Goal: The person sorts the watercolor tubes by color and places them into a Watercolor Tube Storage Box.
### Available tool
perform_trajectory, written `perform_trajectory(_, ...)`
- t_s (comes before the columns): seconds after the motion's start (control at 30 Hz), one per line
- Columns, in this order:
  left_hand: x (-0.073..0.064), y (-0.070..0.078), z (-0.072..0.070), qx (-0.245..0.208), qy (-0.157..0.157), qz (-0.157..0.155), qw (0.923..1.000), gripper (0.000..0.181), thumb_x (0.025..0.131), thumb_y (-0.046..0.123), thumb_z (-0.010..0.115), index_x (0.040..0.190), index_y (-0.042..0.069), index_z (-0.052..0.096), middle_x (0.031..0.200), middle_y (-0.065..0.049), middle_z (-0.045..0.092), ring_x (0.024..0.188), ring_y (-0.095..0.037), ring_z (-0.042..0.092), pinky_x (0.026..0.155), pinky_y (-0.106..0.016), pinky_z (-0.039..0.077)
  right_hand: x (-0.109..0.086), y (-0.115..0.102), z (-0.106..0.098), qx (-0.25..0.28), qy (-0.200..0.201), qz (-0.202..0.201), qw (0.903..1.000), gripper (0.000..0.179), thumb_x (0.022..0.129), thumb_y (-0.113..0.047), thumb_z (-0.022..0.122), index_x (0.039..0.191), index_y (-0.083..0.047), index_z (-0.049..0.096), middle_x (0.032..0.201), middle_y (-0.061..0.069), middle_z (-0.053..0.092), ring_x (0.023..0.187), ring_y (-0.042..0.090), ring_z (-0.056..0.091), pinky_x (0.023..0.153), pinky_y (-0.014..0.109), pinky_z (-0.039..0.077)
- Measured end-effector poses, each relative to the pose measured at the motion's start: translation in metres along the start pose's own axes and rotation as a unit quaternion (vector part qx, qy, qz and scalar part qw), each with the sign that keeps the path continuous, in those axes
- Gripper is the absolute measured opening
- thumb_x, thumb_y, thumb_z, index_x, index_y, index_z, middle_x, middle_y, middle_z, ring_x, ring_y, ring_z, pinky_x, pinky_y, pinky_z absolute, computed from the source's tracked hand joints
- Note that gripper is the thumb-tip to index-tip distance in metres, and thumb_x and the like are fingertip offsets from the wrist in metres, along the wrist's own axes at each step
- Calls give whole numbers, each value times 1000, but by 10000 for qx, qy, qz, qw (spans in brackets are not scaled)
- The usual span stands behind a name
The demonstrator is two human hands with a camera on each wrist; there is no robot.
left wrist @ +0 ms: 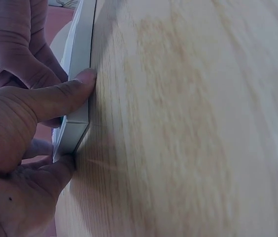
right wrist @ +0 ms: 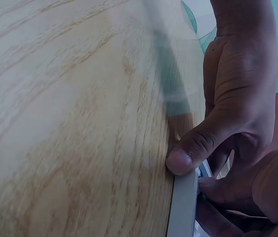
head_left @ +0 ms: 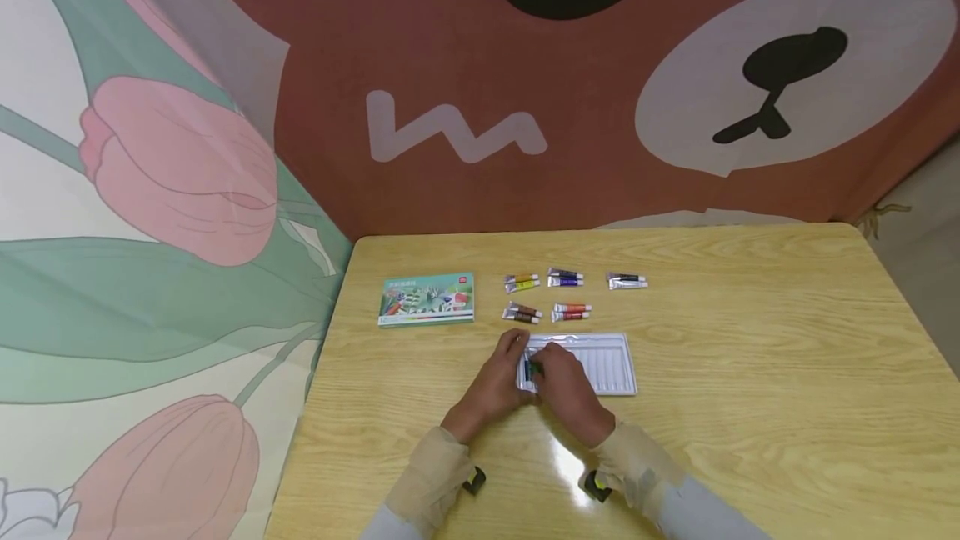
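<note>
A white plastic paint tray [head_left: 617,367] with narrow slots lies on the wooden table in front of the person. My left hand [head_left: 491,382] grips its left end; in the left wrist view the thumb [left wrist: 72,94] presses on the tray's near side wall [left wrist: 82,54]. Over the leftmost slots, my right hand [head_left: 570,390] pinches a small green paint tube [head_left: 530,370], mostly hidden by the fingers. In the right wrist view the right fingers [right wrist: 232,190] reach down inside the tray's edge.
A teal paint box [head_left: 427,300] with a printed lid lies at the back left. Behind the tray lie paired tubes: yellow [head_left: 522,284], blue [head_left: 565,282], black and white [head_left: 627,281], brown [head_left: 521,313], red and orange [head_left: 572,312]. Patterned cloth [head_left: 450,198] hangs beyond the table.
</note>
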State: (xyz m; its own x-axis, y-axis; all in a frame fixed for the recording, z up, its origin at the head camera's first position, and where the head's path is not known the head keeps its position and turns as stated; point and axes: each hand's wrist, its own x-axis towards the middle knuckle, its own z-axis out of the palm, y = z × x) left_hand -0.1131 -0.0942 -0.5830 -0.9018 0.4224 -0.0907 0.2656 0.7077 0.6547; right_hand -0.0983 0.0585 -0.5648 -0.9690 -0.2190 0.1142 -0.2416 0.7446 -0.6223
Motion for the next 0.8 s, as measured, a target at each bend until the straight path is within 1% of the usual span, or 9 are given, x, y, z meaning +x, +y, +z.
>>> perform_trajectory(0.17, 0, -1, 1, 11, 45, 38, 10000, 109, 72, 15, 93, 159, -1, 30, 162, -12, 34, 144, -29, 46, 117, -35, 42, -2, 0, 1, 29, 73, -6, 10000, 20, 75, 6, 79, 95, 2, 76, 87, 9, 67, 82, 27, 65, 76, 43, 56)
perform_trajectory(0.23, 0, -1, 1, 0, 54, 34, 10000, 109, 72, 15, 93, 159, -1, 30, 162, -12, 34, 144, -29, 46, 117, -35, 42, -4, 1, 2, 23, 118, -26, 9999, 20, 76, 6, 78, 95, 2, 77, 87, 9, 66, 81, 25, 65, 75, 42, 56)
perform_trajectory(0.43, -1, 1, 0, -27, -4, -107, 9999, 110, 72, 16, 94, 160, 2, 29, 163, -12, 33, 146, -29, 44, 118, -35, 41, -5, 5, 5, 105, 280, -90, 9995, 22, 74, 8, 79, 94, 1, 76, 82, 6, 63, 75, 20, 61, 71, 38, 55)
perform_trajectory(0.67, -1, 3, 0, 6, -13, -141, 9999, 109, 73, 16, 93, 160, 2, 29, 164, -12, 32, 147, -29, 43, 118, -35, 41, -4, 8, 6, 231, 323, -97, 9992, 23, 73, 7, 81, 93, 1, 71, 85, 7, 62, 80, 25, 62, 76, 42, 56)
perform_trajectory(0.8, -1, 3, 0, 12, -19, -150, 9999, 110, 72, 16, 94, 160, 2, 30, 163, -11, 33, 146, -28, 43, 118, -36, 41, -5, 6, 5, 243, 337, -154, 9990, 24, 72, 8, 80, 93, 1, 71, 85, 9, 62, 79, 26, 62, 75, 43, 55)
